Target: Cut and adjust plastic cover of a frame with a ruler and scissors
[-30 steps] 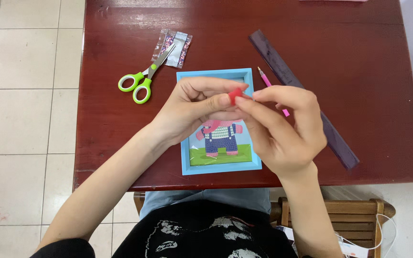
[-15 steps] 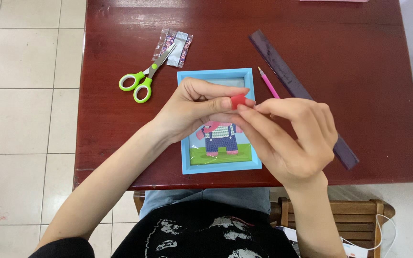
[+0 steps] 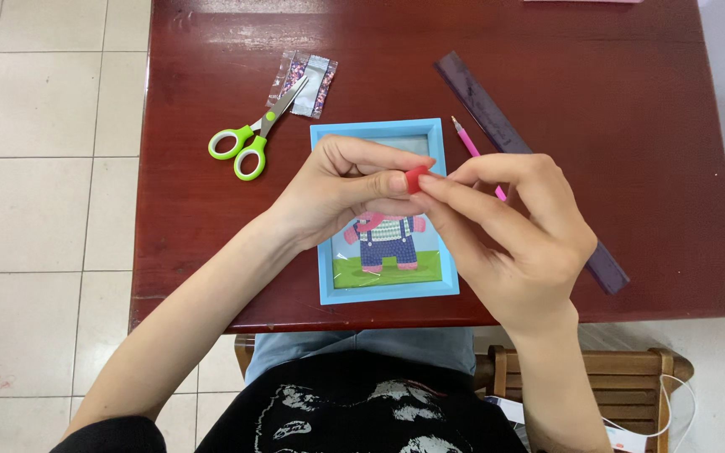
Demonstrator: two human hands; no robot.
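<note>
Both hands meet over a blue picture frame (image 3: 326, 277) lying on the dark red table (image 3: 614, 101). My left hand (image 3: 341, 189) pinches a small red piece (image 3: 415, 179) between thumb and forefinger. My right hand (image 3: 513, 231) touches the same red piece with its fingertips from the right. Inside the frame, a cartoon figure in blue overalls (image 3: 388, 243) on green grass shows below the hands. A pink pen (image 3: 468, 141) lies just past my right hand, partly hidden by it.
Green-handled scissors (image 3: 249, 138) lie left of the frame, their blades on a small clear packet of beads (image 3: 312, 84). A long dark ruler (image 3: 513, 151) runs diagonally at the right. A wooden chair (image 3: 581, 377) stands under the table's near edge. Tiled floor lies left.
My hands stay together on the red piece above the frame. My right hand has shifted slightly, and more of the pink pen shows beyond it.
</note>
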